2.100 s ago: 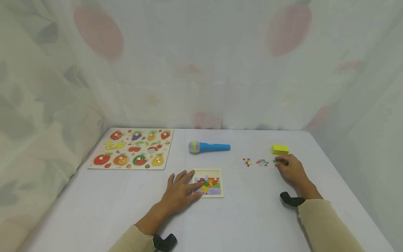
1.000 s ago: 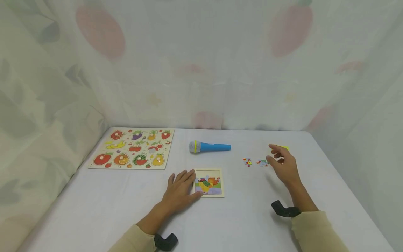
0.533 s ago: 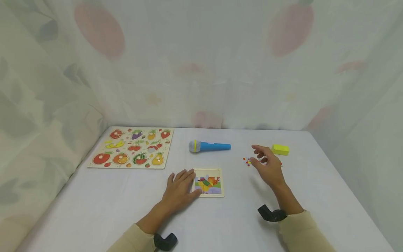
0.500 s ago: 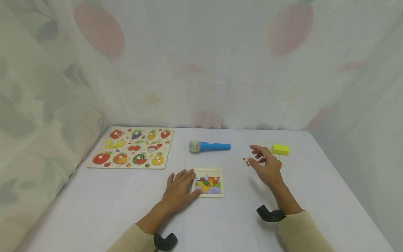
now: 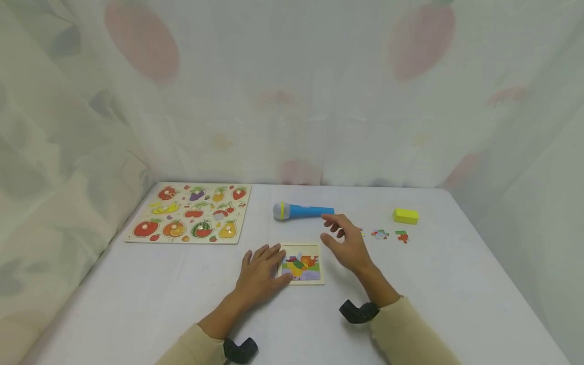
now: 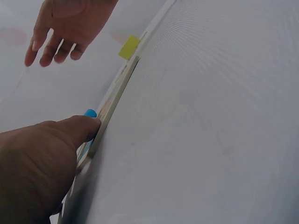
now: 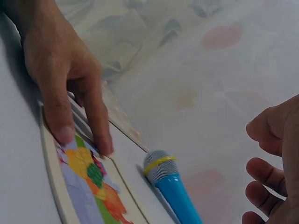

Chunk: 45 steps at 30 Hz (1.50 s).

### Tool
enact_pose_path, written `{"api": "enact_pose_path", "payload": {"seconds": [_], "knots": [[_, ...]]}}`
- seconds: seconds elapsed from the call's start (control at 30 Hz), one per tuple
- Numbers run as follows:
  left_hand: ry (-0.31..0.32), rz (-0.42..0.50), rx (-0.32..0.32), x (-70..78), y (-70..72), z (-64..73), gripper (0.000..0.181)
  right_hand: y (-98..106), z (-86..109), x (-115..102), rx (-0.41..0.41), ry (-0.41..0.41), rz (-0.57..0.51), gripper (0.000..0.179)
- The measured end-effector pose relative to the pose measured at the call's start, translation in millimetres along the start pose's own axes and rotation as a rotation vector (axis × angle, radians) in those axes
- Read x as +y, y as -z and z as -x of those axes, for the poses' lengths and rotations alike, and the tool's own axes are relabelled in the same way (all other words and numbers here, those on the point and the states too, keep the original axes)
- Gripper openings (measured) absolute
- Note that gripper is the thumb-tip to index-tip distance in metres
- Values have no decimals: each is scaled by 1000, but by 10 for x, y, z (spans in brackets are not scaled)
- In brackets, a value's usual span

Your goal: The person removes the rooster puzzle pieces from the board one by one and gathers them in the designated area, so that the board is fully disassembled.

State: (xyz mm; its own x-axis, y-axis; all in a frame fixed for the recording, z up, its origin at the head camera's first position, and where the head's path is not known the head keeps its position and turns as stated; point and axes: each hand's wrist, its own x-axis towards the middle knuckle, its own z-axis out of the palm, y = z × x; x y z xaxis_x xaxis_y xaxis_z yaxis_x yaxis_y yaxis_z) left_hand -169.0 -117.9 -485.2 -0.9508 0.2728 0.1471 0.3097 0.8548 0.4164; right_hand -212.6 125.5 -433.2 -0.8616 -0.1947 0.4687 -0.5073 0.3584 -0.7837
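My left hand point(image 5: 257, 279) rests on the left edge of a small jigsaw puzzle point(image 5: 310, 250) in a pale wooden tray, its fingers spread. In the right wrist view, a thumb and a finger of that left hand point(image 7: 58, 70) lie on the near end of the tray. The lower part of the puzzle is filled with a colourful bird picture; bare wood shows along the top. My right hand point(image 5: 351, 251) hovers just right of the tray with loosely bent fingers and nothing in them, as the left wrist view of that right hand point(image 6: 74, 23) also shows.
Three loose jigsaw pieces point(image 5: 379, 234) lie in a row right of my right hand, one partly covered by it. Behind them sits a yellow block point(image 5: 405, 216). A blue toy microphone point(image 5: 305, 211) lies behind the tray. Far left is a fruit peg board point(image 5: 242, 223).
My right hand has left the rightmost loose piece and moved left, over the row, to beside the tray. My left index finger has drawn back from the picture to the tray's edge.
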Motion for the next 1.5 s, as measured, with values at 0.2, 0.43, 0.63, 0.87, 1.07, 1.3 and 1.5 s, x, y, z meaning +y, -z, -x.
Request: {"api": "enact_pose_path", "payload": {"seconds": [0.2,0.43,0.63,0.87,1.07,1.3,1.5], "knots": [[-3,-11,7,0,-15,-15,64,-255,-11,14,-43,-6,-32,37],[1,-55,24,-4,-42,-21,64,-457,30,113,-130,-43,-58,39],[10,-67,42,20,-53,-21,67,-542,77,161,-204,-34,-30,40],[21,-63,46,32,-55,-28,69,-595,122,170,-220,3,-12,39],[36,-31,46,55,-48,-22,66,-637,146,223,-250,-32,26,38],[32,-15,61,58,-38,-17,65,-678,147,230,-341,-9,116,38],[33,-19,70,56,-39,-11,67,-687,135,153,-381,3,180,40]]}}
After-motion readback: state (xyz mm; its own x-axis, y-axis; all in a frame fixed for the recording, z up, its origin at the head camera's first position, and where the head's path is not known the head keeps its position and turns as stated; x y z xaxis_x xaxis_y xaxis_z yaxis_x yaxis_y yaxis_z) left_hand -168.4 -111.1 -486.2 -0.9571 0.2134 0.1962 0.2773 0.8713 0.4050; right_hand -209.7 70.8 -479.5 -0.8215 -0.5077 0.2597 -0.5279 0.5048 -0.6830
